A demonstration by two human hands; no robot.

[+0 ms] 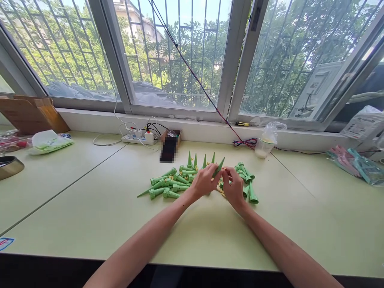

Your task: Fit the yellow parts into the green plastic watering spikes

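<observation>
My left hand (204, 181) is closed around a green plastic spike (221, 163), whose pointed tip slants up to the right. Close beside it, my right hand (234, 187) has thumb and fingers pinched together near the spike's lower end. Whatever lies between those right fingertips is too small to make out. Left of my hands lies a loose pile of green spikes (171, 185) with ribbed caps, and several others stand upright behind. More green spikes (253, 195) lie to the right. Small yellow pieces (221, 193) show beneath and between my hands.
Behind the pile, a small open box (179, 138) and a white power strip (138, 139) sit by the window ledge. A plastic cup in a bag (265, 146) stands back right. Cardboard (33, 114) and a bowl (11, 167) are far left; packaged items (357, 164) lie far right.
</observation>
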